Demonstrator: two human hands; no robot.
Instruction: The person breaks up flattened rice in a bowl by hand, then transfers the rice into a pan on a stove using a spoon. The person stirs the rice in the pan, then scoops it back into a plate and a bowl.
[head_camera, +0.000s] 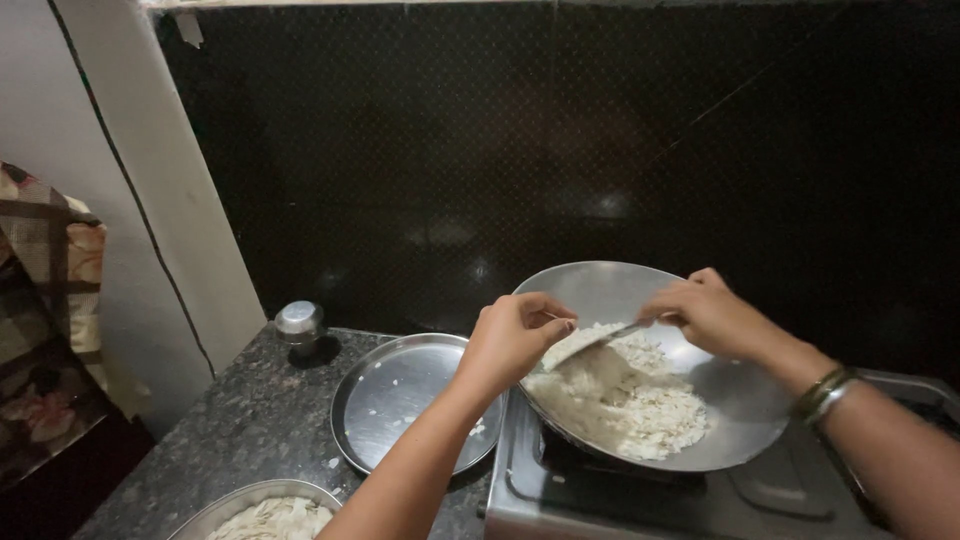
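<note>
A: Right hand (712, 318)?
B: Closed around a spatula (592, 345), blade in white flakes (625, 400) inside the pan (735, 400) on the stove (600, 500).
A: Left hand (515, 340)?
B: Fingers curled, pinching the pan's near rim, beside an empty steel plate (390, 400).

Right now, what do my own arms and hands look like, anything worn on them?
Both forearms are bare, with no sleeves in view. The right wrist wears stacked bangles, metallic with a greenish tint. The left hand and right hand show no gloves; rings can't be made out.
</note>
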